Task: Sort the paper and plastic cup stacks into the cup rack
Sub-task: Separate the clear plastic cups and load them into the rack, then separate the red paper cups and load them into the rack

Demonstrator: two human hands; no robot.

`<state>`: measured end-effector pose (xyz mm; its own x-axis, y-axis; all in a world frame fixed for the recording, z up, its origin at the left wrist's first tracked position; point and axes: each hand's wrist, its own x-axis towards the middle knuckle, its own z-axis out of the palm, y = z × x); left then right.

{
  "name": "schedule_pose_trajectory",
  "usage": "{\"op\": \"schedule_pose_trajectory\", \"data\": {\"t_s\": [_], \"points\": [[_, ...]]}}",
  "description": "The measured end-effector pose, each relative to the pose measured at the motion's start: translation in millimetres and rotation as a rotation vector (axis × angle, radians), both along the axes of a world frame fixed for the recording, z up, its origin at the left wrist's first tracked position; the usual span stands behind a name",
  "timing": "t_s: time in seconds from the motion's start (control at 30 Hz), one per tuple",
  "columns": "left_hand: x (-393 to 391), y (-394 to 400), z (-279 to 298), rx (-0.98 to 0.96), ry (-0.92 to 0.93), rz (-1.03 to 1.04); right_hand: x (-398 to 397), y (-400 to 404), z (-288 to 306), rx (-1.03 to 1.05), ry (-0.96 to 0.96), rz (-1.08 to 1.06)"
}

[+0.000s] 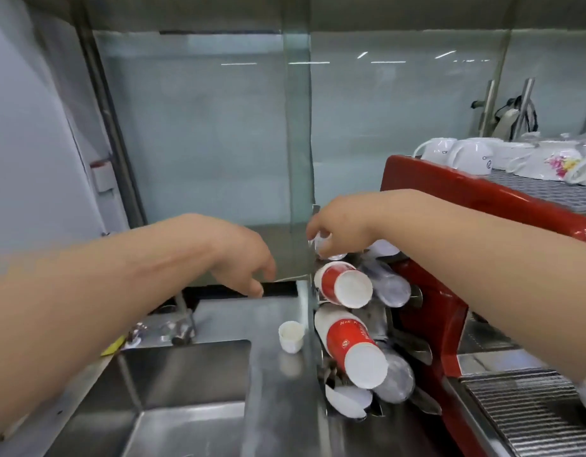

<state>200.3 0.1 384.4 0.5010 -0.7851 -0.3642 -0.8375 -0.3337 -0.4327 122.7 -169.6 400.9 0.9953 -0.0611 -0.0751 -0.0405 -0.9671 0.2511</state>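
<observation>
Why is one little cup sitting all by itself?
The small white cup stands alone on the steel counter beside the cup rack, while the red paper cup stacks lie slotted in it. It looks left out, not sorted.

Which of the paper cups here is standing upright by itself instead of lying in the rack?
The small white cup on the steel counter, left of the rack. It stands alone, mouth up, while the red-and-white stacks lie slanted in the rack's slots.
</observation>
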Motion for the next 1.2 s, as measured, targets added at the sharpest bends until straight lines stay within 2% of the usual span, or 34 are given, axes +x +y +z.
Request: {"op": "schedule_pose_trajectory", "data": {"t_s": [0.2, 0.33, 0.6, 0.83, 1.0, 1.2], "points": [[-3.4, 75.6, -25.8, -0.108, 0.125, 0.033, -8.5, 66.4, -34.7, 0.177, -0.025, 0.109], [0.5, 126.2, -72.2, -0.219, 0.301, 0.146, -26.3, 96.8, -78.1, 0.298, -0.022, 0.180], [-21.4, 207.4, -185.7, -0.406, 0.569, 0.280, -48.6, 146.9, -194.2, 0.516, 0.148, 0.226], [-58.1, 228.7, -283.5, -0.680, 0.820, 0.457, -63.7, 182.6, -263.9, 0.703, 0.208, 0.163], [-83.7, 222.2, -334.7, -0.834, 0.916, 0.576, -66.2, 204.1, -293.4, 0.698, 0.231, 0.137], [-97.9, 222.6, -375.2, -0.864, 0.966, 0.636, -70.3, 215.9, -318.3, 0.731, 0.176, 0.005]]}}
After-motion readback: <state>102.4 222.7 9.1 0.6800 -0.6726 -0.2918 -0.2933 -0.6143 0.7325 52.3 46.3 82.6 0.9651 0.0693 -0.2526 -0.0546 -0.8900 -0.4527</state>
